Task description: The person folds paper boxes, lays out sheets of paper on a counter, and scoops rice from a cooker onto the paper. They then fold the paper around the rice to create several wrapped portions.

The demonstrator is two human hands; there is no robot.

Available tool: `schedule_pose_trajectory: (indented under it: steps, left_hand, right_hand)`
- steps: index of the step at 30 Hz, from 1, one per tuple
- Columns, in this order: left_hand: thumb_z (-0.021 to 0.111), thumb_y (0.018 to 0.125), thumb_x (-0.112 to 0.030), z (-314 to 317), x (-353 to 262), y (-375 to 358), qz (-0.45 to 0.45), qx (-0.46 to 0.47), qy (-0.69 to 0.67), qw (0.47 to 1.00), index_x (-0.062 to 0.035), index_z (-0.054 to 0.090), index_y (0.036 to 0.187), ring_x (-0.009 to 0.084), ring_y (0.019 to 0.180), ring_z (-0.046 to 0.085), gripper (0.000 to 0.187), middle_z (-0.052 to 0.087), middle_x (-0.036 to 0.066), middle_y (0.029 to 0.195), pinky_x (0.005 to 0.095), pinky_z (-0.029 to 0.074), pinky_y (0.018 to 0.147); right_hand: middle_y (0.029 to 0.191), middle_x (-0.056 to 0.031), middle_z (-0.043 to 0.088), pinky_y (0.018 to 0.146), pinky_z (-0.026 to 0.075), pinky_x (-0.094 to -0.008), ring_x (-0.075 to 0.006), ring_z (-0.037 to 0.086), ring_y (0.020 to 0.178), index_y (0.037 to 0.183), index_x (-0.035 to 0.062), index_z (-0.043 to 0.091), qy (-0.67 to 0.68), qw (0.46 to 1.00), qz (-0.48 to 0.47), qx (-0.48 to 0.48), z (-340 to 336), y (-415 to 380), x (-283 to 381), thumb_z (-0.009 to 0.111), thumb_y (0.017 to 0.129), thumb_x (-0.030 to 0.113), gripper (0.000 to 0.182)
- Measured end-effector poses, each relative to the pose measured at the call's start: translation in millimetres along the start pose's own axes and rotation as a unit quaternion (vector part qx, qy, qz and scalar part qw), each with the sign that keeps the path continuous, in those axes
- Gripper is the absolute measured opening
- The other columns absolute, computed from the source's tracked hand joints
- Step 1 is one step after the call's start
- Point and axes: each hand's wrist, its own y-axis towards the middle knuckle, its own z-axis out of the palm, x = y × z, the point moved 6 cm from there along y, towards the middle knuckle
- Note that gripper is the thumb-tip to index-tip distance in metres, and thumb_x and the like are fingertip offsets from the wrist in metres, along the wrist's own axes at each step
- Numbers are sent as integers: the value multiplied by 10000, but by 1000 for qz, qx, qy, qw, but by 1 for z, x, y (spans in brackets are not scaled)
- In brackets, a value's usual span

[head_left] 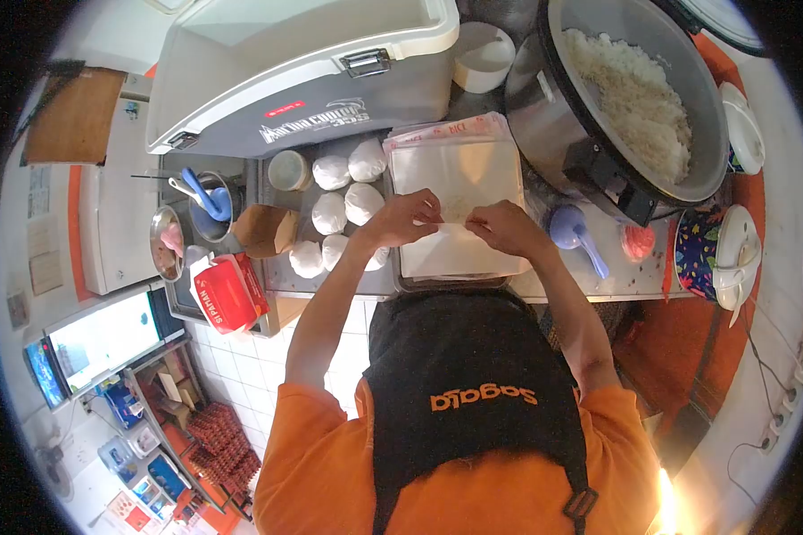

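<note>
My left hand (408, 218) and my right hand (506, 227) are both closed, fingertips pinched on a thin, pale, see-through sheet (453, 229) that stretches between them. Its outline is hard to make out. Beneath lies a stack of white wrapping paper (459, 174) on a metal tray (451, 285), with red-printed sheets (482, 127) showing at the back. To the left of my left hand sit several white wrapped bundles (363, 203). Cooked white rice (633, 107) fills a large cooker (544, 116) at the right.
A big cooler box (330, 111) stands behind the bundles. At left are a pot (214, 223) with blue utensils, a brown paper piece (265, 230) and a red box (227, 292). A blue scoop (567, 229) and patterned pot (698, 254) are at right.
</note>
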Motion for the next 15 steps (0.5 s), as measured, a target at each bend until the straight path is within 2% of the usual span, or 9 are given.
schedule_pose_trajectory:
  steps: [2,5,8,15]
  left_hand:
    - [710,911,-25,6,-5,0,-6,11,-14,1000,-38,560,1138,178,948,723,273,739,104,1044,320,601,806]
    - [733,856,7,9,1,8,13,-19,-81,996,-31,568,1126,197,924,731,318,742,108,1045,339,579,755]
    - [741,838,25,10,6,9,-14,-18,-106,994,-31,565,1121,191,903,738,338,733,110,1088,331,577,758]
    - [818,747,-12,4,1,15,-53,-26,-88,994,-45,552,1123,203,861,755,462,757,108,1026,316,571,748]
  right_hand:
    - [927,-176,726,821,535,-505,-398,687,879,940,64,711,-12,1000,5,-11,0,1,1,599,942,265,230]
    - [916,-171,741,767,556,-390,-305,726,832,986,5,709,10,1000,0,-11,3,7,-4,696,909,165,177]
    - [905,-173,737,760,555,-381,-291,727,831,986,-4,698,75,997,13,-26,3,8,-6,706,893,113,150]
    - [863,-164,729,760,553,-359,-259,726,816,955,-16,678,131,991,19,-23,-9,5,9,721,872,86,139]
